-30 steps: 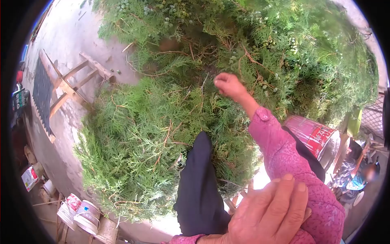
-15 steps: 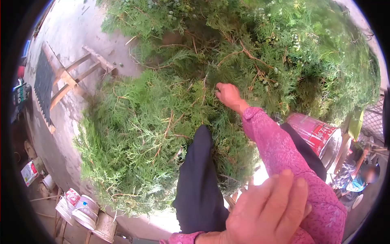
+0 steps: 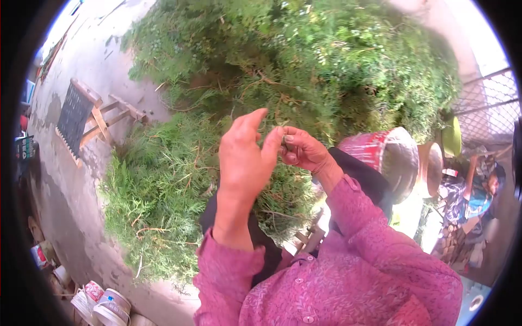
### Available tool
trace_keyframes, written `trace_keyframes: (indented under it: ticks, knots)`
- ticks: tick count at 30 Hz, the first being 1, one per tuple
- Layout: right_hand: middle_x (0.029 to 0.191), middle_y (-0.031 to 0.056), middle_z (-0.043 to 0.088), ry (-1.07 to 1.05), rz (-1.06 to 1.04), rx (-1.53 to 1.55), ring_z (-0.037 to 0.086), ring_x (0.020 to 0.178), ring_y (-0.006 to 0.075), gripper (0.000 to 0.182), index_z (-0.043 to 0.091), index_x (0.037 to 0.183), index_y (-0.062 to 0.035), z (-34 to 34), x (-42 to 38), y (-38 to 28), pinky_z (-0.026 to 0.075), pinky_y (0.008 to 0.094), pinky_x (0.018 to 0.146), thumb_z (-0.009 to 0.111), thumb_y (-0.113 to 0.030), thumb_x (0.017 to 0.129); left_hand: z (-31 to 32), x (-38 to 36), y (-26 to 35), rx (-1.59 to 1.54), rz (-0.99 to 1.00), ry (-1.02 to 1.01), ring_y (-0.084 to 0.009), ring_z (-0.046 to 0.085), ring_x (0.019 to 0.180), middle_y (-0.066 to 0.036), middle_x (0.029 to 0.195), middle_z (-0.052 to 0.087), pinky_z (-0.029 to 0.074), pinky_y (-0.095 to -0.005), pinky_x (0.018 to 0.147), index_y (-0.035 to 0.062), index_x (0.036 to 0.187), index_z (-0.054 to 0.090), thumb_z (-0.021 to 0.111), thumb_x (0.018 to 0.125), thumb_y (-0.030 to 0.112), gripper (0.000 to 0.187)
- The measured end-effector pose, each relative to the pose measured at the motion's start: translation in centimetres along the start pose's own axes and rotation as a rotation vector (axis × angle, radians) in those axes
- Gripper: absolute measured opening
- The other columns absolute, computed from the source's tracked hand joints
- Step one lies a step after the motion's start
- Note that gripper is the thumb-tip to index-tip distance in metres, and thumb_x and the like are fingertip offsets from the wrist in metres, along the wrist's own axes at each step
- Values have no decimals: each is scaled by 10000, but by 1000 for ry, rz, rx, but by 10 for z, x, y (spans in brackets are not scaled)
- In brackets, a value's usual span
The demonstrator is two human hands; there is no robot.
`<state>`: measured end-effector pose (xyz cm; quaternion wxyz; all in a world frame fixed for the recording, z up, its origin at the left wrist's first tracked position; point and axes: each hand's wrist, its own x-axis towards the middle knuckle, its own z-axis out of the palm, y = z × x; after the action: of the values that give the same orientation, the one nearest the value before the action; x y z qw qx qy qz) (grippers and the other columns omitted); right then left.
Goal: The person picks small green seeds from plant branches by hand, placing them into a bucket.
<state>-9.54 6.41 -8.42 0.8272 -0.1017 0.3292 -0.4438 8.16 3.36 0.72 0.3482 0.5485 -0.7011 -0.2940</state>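
Observation:
My right hand [image 3: 305,149] is closed in a pinch in front of my lap, with a small, dark greenish bit between its fingertips, too small to name. Close against it, my left hand [image 3: 243,151] has its thumb and index finger apart. The left thumb tip meets the right fingertips; its other fingers are hidden behind the hand. Below and beyond both hands spreads a pile of green conifer branches [image 3: 157,179], scale-leaved and brown-stemmed. A larger heap of the same branches [image 3: 397,70] rises behind it, with small pale cones among the leaves.
A wooden stool [image 3: 103,122] lies tipped over on the concrete floor [image 3: 70,195] at left. A red and white bucket [image 3: 399,163] stands by my right knee. More buckets [image 3: 111,307] are at lower left. At far right, a person [image 3: 478,201] is near a wire-mesh fence [image 3: 486,103].
My right hand has drawn back from the branches toward my body. My left hand has come up from the lower right to meet it. The view has shifted too.

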Motion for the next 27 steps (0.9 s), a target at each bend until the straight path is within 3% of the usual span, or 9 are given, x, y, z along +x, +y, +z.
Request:
trace_keyframes:
  ticks: [5, 10, 14, 16, 22, 24, 25, 26, 27]
  knots:
    - [876, 43, 582, -31, -99, -35, 533, 618, 101, 146, 539, 990, -72, 27, -91, -1, 410, 203, 487, 528, -137, 860, 31, -33, 15, -729, -200, -724, -119, 576, 812, -80, 995, 609, 478, -264, 698, -38, 1160, 514, 629, 824, 173, 413]
    - [872, 30, 588, 37, -105, -21, 530, 599, 112, 166, 544, 1010, -76, 6, -159, 29, 402, 206, 481, 531, -136, 856, 52, -97, 44, -710, -246, -756, -118, 565, 820, -82, 984, 604, 472, -240, 689, -67, 1145, 508, 611, 843, 169, 397]
    - [808, 29, 602, 59, -55, -143, 524, 549, 100, 158, 563, 983, -68, -10, -198, 32, 399, 205, 462, 562, -126, 836, 48, -125, 66, -393, -196, -805, -102, 572, 722, -107, 955, 618, 476, -229, 640, -17, 1073, 576, 624, 809, 138, 309]
    - [738, 29, 604, 328, -105, -592, 523, 523, 90, 146, 581, 944, -56, 0, -220, 12, 398, 202, 447, 592, -131, 820, 47, -129, 77, -247, -244, -879, -100, 574, 694, -119, 939, 623, 480, -231, 623, 7, 1048, 599, 632, 788, 131, 289]
    - [667, 21, 604, 954, -969, -931, 571, 587, 69, 184, 593, 981, -34, -14, -304, -74, 448, 196, 506, 575, -148, 838, 47, -132, 73, 560, 358, -1146, -296, 599, 863, -178, 932, 597, 483, -376, 745, 54, 1023, 617, 647, 699, 212, 362]
    - [751, 70, 641, 1212, -975, -1190, 619, 631, 174, 248, 584, 1025, -26, -58, -314, -93, 491, 265, 565, 583, -168, 822, 47, -117, 66, 604, 341, -1008, -347, 546, 948, -185, 956, 585, 450, -416, 810, 53, 1028, 607, 651, 691, 234, 386]
    - [852, 171, 644, 1482, -716, -1650, 631, 741, 310, 323, 578, 1045, -26, -72, -318, -96, 505, 360, 675, 596, -217, 785, 46, -108, 64, 582, 357, -967, -335, 550, 948, -179, 957, 583, 450, -412, 809, 52, 1036, 597, 654, 698, 239, 390]
    - [928, 219, 619, 1480, -401, -1944, 599, 856, 374, 387, 584, 1062, -55, -117, -319, -96, 473, 410, 787, 601, -280, 748, 46, -98, 66, 578, 354, -957, -335, 550, 948, -179, 957, 583, 450, -412, 809, 52, 1036, 597, 654, 698, 239, 390]
    - [940, 214, 620, 1419, -293, -2039, 596, 885, 359, 408, 581, 1076, -61, -142, -320, -95, 463, 407, 814, 600, -298, 744, 44, -87, 69, 546, 368, -943, -339, 550, 945, -180, 956, 583, 450, -414, 807, 47, 1038, 593, 654, 702, 238, 392]
